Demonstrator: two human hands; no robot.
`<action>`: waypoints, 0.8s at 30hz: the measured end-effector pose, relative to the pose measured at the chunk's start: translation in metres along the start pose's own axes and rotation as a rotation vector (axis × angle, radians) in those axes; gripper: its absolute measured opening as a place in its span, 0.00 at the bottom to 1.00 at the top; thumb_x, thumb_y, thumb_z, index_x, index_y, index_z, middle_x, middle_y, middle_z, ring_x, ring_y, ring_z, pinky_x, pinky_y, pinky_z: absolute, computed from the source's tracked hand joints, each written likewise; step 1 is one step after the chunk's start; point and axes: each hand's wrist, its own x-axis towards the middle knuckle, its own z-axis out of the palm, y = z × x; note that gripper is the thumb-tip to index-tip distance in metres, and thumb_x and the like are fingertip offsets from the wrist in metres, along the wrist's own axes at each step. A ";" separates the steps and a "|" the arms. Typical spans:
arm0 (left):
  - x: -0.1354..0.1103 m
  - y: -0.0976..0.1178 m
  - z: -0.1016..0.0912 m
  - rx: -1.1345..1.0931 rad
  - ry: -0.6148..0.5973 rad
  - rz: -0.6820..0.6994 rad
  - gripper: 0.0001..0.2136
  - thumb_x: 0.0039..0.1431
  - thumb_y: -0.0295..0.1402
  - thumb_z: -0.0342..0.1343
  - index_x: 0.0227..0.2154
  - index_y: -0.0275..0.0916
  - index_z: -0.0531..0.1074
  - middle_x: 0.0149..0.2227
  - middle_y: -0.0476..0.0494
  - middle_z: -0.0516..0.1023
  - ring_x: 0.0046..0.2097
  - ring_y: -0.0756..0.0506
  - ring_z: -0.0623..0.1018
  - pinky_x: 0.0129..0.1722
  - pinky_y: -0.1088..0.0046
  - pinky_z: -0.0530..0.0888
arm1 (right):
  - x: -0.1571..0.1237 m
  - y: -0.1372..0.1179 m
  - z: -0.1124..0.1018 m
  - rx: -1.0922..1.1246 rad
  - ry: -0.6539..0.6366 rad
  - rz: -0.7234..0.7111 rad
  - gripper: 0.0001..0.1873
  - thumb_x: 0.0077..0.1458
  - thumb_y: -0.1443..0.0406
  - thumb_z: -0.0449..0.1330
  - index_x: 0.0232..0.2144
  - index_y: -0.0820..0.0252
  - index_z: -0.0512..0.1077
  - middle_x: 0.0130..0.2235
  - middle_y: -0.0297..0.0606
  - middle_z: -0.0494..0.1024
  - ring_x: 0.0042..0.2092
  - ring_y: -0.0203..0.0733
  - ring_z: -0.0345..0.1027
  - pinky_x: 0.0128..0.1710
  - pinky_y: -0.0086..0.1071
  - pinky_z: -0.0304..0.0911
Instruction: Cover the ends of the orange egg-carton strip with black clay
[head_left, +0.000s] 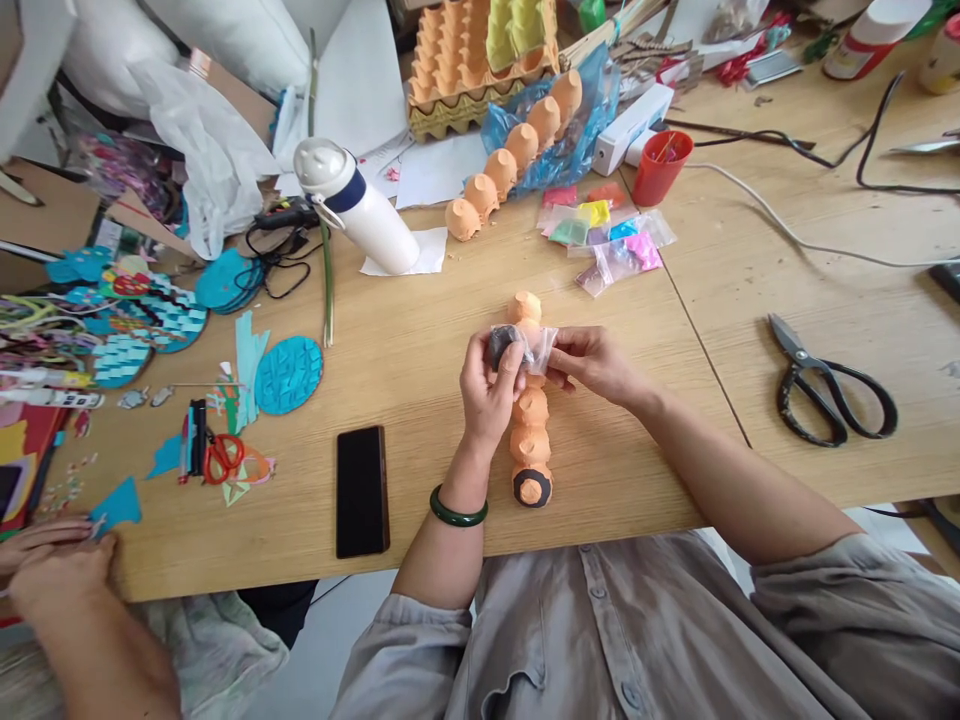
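Note:
My left hand (486,392) grips a small clear plastic bag (538,350) with a dark lump like black modelling clay (504,346) in it. The fingers of my right hand (596,365) pinch the bag's right edge. Beneath both hands, a strip of orange egg-carton cups (531,442) lies on the table, its middle partly hidden. A black ring (519,487) surrounds the tip of the cup nearest me.
Black-handled scissors (825,385) lie to the right, a phone (361,490) to the left. Further back are a white bottle (367,215), another egg-carton strip (512,160), coloured packets (600,230) and a red cup (663,168). Another person's hands (64,560) hold blue paper at far left.

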 end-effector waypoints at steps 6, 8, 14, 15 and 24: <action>0.003 0.003 -0.001 -0.072 0.032 -0.083 0.20 0.60 0.51 0.67 0.33 0.41 0.68 0.21 0.58 0.65 0.18 0.57 0.62 0.15 0.81 0.60 | 0.000 -0.001 -0.013 -0.123 0.070 -0.046 0.25 0.60 0.49 0.68 0.22 0.62 0.70 0.17 0.29 0.66 0.19 0.27 0.56 0.18 0.25 0.48; 0.004 0.003 -0.002 -0.095 0.022 -0.095 0.20 0.60 0.50 0.67 0.32 0.41 0.67 0.21 0.59 0.65 0.17 0.58 0.62 0.15 0.81 0.61 | 0.002 -0.001 -0.016 -0.130 0.077 -0.026 0.24 0.61 0.50 0.67 0.24 0.62 0.71 0.18 0.29 0.67 0.19 0.28 0.56 0.18 0.26 0.48; 0.006 0.003 -0.003 -0.063 0.080 -0.080 0.20 0.60 0.51 0.66 0.32 0.41 0.67 0.21 0.58 0.67 0.18 0.57 0.64 0.16 0.81 0.64 | 0.003 0.004 -0.006 -0.263 0.327 -0.272 0.18 0.53 0.59 0.73 0.29 0.57 0.66 0.26 0.28 0.65 0.26 0.31 0.56 0.25 0.29 0.53; 0.006 0.002 -0.003 -0.055 0.081 -0.078 0.20 0.61 0.52 0.66 0.33 0.41 0.67 0.21 0.58 0.66 0.19 0.57 0.65 0.16 0.81 0.64 | 0.003 0.004 -0.005 -0.326 0.323 -0.323 0.16 0.55 0.61 0.72 0.29 0.57 0.67 0.26 0.28 0.64 0.27 0.32 0.55 0.27 0.30 0.53; 0.003 -0.003 -0.004 0.034 0.059 -0.051 0.19 0.65 0.54 0.59 0.43 0.43 0.73 0.22 0.57 0.66 0.19 0.55 0.65 0.17 0.77 0.64 | 0.003 0.007 -0.007 -0.358 0.118 -0.384 0.09 0.60 0.61 0.67 0.29 0.59 0.79 0.26 0.28 0.59 0.28 0.33 0.50 0.28 0.32 0.50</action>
